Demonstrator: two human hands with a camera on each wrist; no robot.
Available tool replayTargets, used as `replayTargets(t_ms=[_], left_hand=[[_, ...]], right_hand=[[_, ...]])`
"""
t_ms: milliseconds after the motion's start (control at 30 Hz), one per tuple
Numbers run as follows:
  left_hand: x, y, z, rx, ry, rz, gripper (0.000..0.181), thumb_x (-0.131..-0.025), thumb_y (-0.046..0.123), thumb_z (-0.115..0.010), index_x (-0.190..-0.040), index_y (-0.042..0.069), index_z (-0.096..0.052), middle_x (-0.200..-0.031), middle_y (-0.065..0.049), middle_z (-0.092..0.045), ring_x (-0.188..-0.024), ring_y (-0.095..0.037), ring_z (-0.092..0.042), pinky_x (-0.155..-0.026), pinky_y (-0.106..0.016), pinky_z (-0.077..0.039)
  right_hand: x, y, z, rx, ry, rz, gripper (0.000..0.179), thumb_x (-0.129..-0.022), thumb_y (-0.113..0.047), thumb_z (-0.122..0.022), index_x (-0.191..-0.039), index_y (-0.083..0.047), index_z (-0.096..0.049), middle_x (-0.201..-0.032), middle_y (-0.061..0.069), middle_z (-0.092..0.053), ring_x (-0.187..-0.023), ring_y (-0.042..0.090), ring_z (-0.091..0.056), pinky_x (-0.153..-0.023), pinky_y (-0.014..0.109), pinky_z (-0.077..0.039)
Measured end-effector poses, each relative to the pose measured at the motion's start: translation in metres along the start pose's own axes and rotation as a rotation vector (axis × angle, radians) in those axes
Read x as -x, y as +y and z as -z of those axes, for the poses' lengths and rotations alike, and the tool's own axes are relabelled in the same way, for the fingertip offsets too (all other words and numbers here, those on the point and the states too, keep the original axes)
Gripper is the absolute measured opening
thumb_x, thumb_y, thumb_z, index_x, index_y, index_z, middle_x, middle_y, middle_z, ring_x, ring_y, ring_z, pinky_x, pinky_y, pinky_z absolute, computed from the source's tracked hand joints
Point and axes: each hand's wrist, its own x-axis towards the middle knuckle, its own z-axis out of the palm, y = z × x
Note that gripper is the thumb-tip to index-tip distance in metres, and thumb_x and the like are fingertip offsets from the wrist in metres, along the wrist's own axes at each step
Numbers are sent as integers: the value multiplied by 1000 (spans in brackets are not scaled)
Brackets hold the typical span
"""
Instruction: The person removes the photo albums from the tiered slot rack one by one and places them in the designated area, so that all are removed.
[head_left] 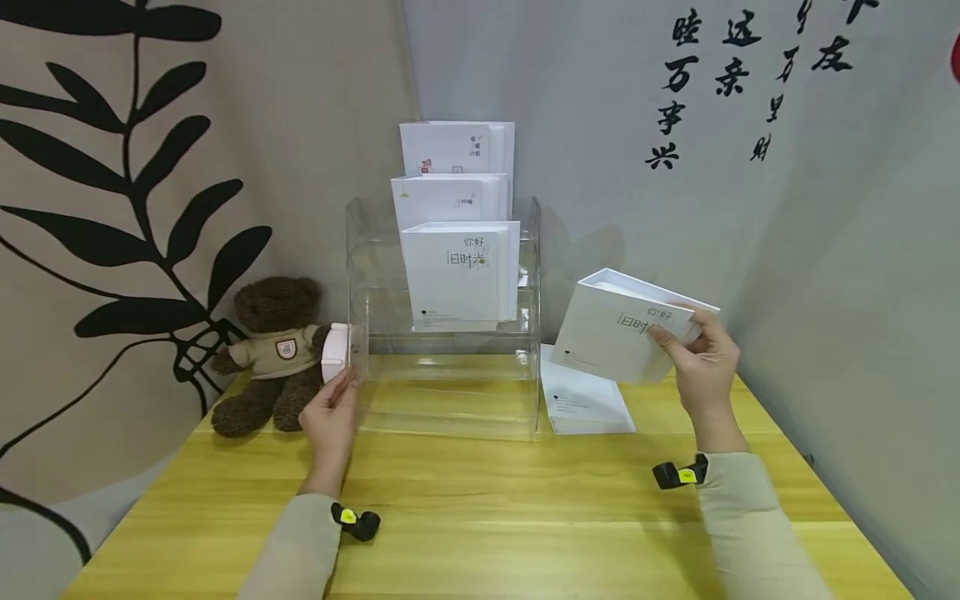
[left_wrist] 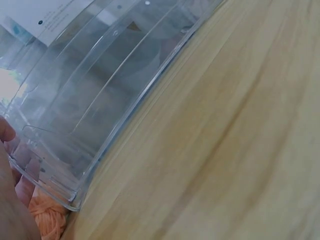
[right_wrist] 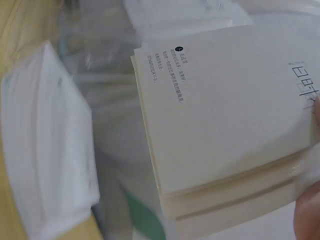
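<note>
My right hand (head_left: 705, 358) grips a white book (head_left: 615, 329) with Chinese lettering on its cover, holding it tilted by its right end, thumb on the front. The book is raised to the right of a clear acrylic rack (head_left: 450, 400) and overlaps another white book (head_left: 588, 408) on the table. In the right wrist view the held book (right_wrist: 225, 110) shows small print on its cover. At the rack's left side, my left hand (head_left: 333, 408) pinches the side panel; the left wrist view has fingers (left_wrist: 26, 187) behind the clear plastic. Three white books (head_left: 461, 279) stand tiered in the rack.
A brown teddy bear (head_left: 273, 358) sits left of the rack, with a white object (head_left: 335, 352) between them. An orange yarn ball (left_wrist: 49, 212) lies by the rack's corner. Behind the wooden table (head_left: 480, 517), the wall (head_left: 600, 100) bears leaf drawings and Chinese characters.
</note>
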Motion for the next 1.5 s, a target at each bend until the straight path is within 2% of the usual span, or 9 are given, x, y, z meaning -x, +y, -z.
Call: replayTargets(t_ms=[167, 200, 400, 667, 833, 1033, 1200, 1400, 1500], left_hand=[[-1, 1, 0, -17, -3, 1, 24, -91, 12, -77, -114, 10, -78, -109, -14, -74, -88, 6, -68, -75, -11, -54], [-1, 2, 0, -21, -3, 2, 23, -91, 12, -77, -114, 10, -78, -108, -14, -75, -87, 6, -68, -75, -11, -54], [-1, 2, -2, -28, 6, -5, 23, -90, 13, -77, -113, 9, -78, -108, -14, -74, -87, 7, -68, -76, -11, -54], [1, 2, -1, -7, 3, 5, 24, -90, 11, -78, -114, 9, -78, -110, -13, -74, -90, 5, -68, -77, -13, -55], [1, 3, -2, 4, -2, 1, 24, -90, 8, -77, -115, 8, -78, -111, -13, -74, -91, 5, -69, -77, -13, -55], [1, 5, -1, 3, 0, 29, 25, -90, 10, -77, -115, 10, -78, -112, -12, -73, -91, 4, -69, -77, -13, -55], [-1, 4, 0, -28, -1, 19, 24, -91, 15, -77, -115, 11, -78, -112, -11, -74, -90, 6, -68, -76, -11, -54], [0, 4, -2, -37, -5, 17, 24, -92, 15, -76, -115, 12, -78, -112, -11, -73, -92, 6, -68, -78, -11, -54], [0, 3, -2, -21, -5, 26, 24, -92, 13, -76, -115, 12, -78, -112, -11, -74, -92, 5, -68, -78, -12, -54]], right_hand=[[3, 11, 31, 58, 40, -115, 38, -81, 14, -77, -118, 9, -66, -102, 1, -74, -88, 9, -73, -69, 18, -58], [3, 13, 36, 98, 47, -133, 38, -81, 12, -78, -118, 8, -67, -101, 0, -74, -87, 8, -72, -68, 18, -58], [5, 25, 61, 273, 75, -178, 38, -82, 8, -79, -119, 5, -69, -99, -7, -72, -82, 4, -70, -63, 15, -56], [6, 36, 84, 328, 125, -236, 35, -81, 7, -80, -114, 7, -68, -94, -13, -72, -77, -1, -68, -58, 13, -53], [8, 38, 95, 361, 134, -318, 35, -83, 0, -81, -116, 1, -70, -95, -11, -70, -77, 1, -68, -58, 13, -53], [13, 45, 105, 394, 143, -411, 34, -84, -5, -82, -117, -5, -72, -95, -13, -69, -76, 0, -66, -58, 15, -54], [17, 54, 111, 439, 138, -432, 35, -85, -9, -82, -118, -7, -72, -97, -16, -68, -79, 0, -65, -60, 14, -53], [21, 62, 116, 415, 135, -443, 31, -85, -8, -81, -115, -7, -72, -96, -15, -69, -80, 2, -64, -59, 14, -52], [24, 67, 118, 411, 110, -424, 39, -87, -5, -79, -124, -8, -68, -101, -12, -68, -83, 2, -64, -61, 14, -52]])
